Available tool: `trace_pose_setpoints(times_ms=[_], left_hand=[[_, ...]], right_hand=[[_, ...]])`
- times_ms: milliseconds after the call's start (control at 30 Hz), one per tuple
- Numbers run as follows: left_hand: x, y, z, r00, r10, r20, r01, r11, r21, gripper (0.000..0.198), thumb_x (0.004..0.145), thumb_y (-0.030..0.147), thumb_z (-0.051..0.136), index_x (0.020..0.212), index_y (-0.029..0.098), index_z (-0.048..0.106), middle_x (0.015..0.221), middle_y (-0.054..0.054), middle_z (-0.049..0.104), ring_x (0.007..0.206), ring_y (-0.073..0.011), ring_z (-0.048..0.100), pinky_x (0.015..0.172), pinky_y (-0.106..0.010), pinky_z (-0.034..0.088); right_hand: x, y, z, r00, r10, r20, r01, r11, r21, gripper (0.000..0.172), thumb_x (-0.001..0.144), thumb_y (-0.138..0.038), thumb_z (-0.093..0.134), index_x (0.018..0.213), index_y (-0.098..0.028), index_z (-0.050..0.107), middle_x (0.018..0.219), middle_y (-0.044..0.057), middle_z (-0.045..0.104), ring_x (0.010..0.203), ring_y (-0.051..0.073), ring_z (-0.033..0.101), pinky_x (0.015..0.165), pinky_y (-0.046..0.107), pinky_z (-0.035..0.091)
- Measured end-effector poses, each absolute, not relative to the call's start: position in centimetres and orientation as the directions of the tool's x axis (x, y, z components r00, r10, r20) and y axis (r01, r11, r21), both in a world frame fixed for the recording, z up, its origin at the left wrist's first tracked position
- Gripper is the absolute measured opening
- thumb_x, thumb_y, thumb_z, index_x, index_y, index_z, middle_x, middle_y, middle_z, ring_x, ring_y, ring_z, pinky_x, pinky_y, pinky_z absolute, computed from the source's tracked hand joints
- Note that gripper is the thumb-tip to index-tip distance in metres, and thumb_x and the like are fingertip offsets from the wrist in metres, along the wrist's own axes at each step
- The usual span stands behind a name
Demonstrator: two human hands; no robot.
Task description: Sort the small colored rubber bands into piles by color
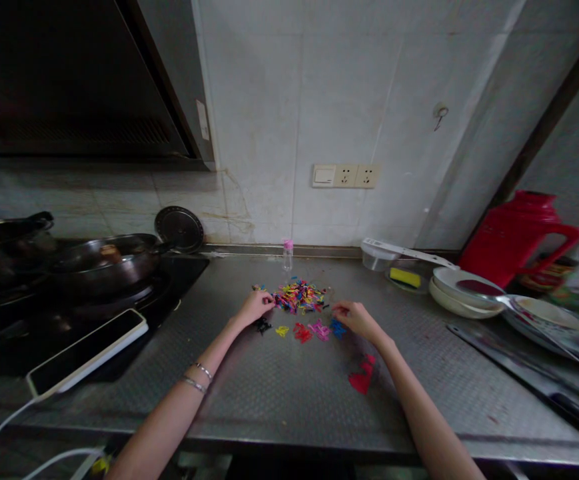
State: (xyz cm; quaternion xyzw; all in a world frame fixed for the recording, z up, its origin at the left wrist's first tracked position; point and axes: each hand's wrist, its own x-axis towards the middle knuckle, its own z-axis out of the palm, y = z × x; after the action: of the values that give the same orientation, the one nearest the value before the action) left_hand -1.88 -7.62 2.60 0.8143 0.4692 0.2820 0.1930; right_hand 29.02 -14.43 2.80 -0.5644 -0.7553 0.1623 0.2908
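A mixed heap of small coloured pieces that look like rubber bands (299, 295) lies on the metal counter. My left hand (255, 309) is at the heap's left edge, fingertips pinched together; whatever they hold is too small to make out. My right hand (358, 320) is curled closed beside the small blue pile (338, 327), and its fingertips hide any held piece. In a row before the heap are a black pile (263, 325), a yellow pile (282, 331), a red pile (302, 333) and a pink pile (320, 330).
Behind the heap stands a clear bottle with a pink cap (288, 255). A red heart-shaped piece (362, 376) lies near my right forearm. On the left are a phone (88, 350) and a pan (106, 263); bowls (462, 303), a knife (524, 373) and a red jug (512, 237) are right.
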Motion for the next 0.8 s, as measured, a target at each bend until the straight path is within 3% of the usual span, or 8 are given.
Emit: trace_pose_setpoints(times_ms=[800], left_hand=[[-2.7,-6.4,4.5,0.337,0.873,0.354,0.765,-0.472,0.437,0.025,0.076,0.031,0.050,0.081,0.016,0.069,0.082,-0.007,0.064,0.072,-0.0158,0.056,0.067,-0.023,0.039]], right_hand=[[29.0,-14.9,3.1,-0.188,0.951,0.246,0.760,0.300,-0.576,0.027,0.070,-0.028,0.046,0.086,-0.015,0.064,0.063,0.002,0.061,0.056,0.012,0.052,0.054,0.020,0.037]])
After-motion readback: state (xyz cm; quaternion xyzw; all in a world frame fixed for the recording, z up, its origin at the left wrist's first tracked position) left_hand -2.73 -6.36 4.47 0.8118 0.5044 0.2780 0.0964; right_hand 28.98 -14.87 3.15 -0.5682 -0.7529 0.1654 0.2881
